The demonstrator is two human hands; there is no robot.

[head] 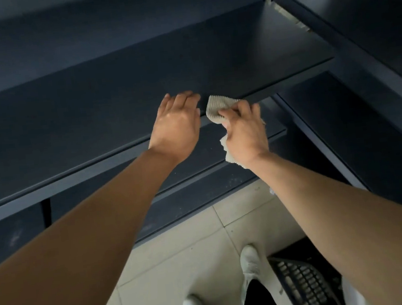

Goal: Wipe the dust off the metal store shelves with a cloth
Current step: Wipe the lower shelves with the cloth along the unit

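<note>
Head view: right hand (243, 128) clutches a beige ribbed cloth (216, 108), pressing it on the front edge of the dark blue metal shelf (91, 114). Left hand (176, 127) lies flat just beside it, fingers spread over the same edge, holding nothing. Lower shelf (199, 194) looks dusty. White shoes (249, 259) on tiled floor (180, 249); black plastic basket (300, 283) near the right foot.
</note>
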